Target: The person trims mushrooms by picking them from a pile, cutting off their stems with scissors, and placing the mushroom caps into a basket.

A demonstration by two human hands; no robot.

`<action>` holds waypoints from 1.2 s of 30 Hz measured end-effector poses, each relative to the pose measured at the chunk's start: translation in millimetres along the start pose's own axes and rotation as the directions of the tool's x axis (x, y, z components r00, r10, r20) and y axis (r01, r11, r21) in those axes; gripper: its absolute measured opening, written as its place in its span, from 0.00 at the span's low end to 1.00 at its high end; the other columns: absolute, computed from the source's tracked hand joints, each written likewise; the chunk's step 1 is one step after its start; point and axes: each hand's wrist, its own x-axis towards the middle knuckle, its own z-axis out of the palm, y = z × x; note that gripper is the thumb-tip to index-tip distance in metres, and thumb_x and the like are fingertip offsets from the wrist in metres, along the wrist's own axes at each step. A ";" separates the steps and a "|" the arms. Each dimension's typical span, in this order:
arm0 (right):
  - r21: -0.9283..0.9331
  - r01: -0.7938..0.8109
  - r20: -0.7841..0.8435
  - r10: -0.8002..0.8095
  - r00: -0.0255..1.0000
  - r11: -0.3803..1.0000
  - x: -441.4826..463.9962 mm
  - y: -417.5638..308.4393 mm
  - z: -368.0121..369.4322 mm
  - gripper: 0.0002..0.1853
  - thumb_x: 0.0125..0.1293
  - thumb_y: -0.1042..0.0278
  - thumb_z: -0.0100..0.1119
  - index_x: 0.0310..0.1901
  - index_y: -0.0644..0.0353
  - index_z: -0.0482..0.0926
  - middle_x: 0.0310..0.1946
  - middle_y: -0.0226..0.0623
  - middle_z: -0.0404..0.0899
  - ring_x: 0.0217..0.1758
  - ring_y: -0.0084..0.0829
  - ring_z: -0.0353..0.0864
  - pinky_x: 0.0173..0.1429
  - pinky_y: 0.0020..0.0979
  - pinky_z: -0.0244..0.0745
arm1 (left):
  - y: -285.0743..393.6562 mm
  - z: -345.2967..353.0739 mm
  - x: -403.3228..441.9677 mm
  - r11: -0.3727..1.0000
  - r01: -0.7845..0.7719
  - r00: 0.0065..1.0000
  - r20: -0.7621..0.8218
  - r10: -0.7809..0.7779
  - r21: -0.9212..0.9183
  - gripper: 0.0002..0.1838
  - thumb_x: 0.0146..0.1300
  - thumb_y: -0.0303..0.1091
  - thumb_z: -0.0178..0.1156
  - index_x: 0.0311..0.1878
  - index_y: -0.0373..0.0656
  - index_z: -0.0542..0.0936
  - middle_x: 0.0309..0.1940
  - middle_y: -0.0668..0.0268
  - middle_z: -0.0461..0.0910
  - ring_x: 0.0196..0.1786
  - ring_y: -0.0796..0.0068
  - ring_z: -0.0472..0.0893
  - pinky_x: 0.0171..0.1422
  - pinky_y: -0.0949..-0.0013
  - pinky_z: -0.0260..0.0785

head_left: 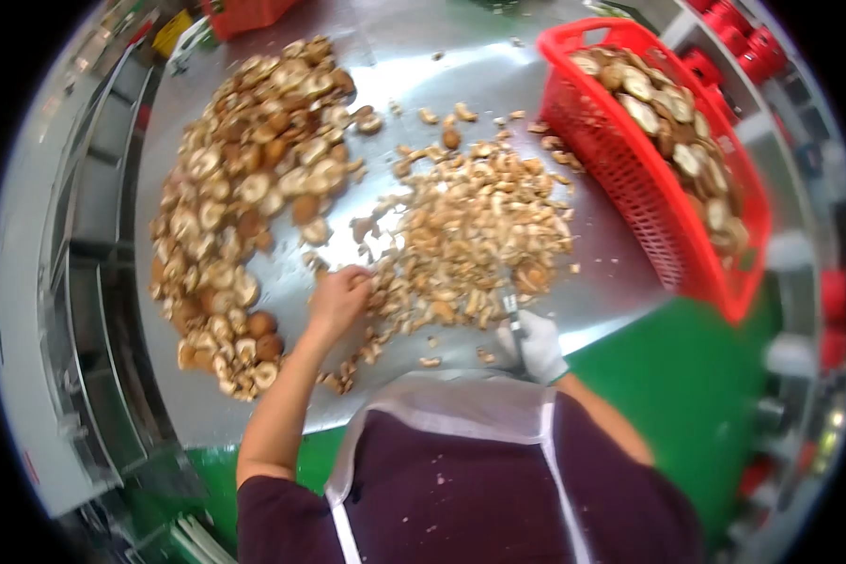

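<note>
My left hand (pixel 340 299) is bare, its fingers bent together at the left edge of a pile of cut mushroom pieces (pixel 479 221); whatever lies between the fingertips is too small to make out. In a white glove, my right hand (pixel 534 346) is closed around the dark handle of a knife (pixel 510 305), at the near right edge of that pile. The blade points away from me, among the pieces. A brown mushroom cap (pixel 532 275) lies close to the knife. Left of my left hand spreads a large heap of mushrooms (pixel 244 169).
The metal table (pixel 385 75) bears both heaps. On its right side stands a red plastic basket (pixel 620 179) filled with mushrooms. Another red container (pixel 244 14) is at the far edge. Metal shelving (pixel 94 310) runs along the left, over green floor (pixel 667 376) on the right.
</note>
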 end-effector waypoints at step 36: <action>0.390 0.050 -0.148 0.009 0.989 0.919 -7.4 0.2 14.6 0.02 0.63 0.74 0.59 0.35 0.60 0.76 0.20 0.25 0.73 0.21 0.16 0.71 0.26 0.20 0.67 | 21.7 59.0 -45.9 0.876 -0.426 0.904 -0.075 0.420 -0.227 0.12 0.66 0.28 0.57 0.51 0.40 0.78 0.44 0.61 0.80 0.44 0.69 0.80 0.46 0.67 0.73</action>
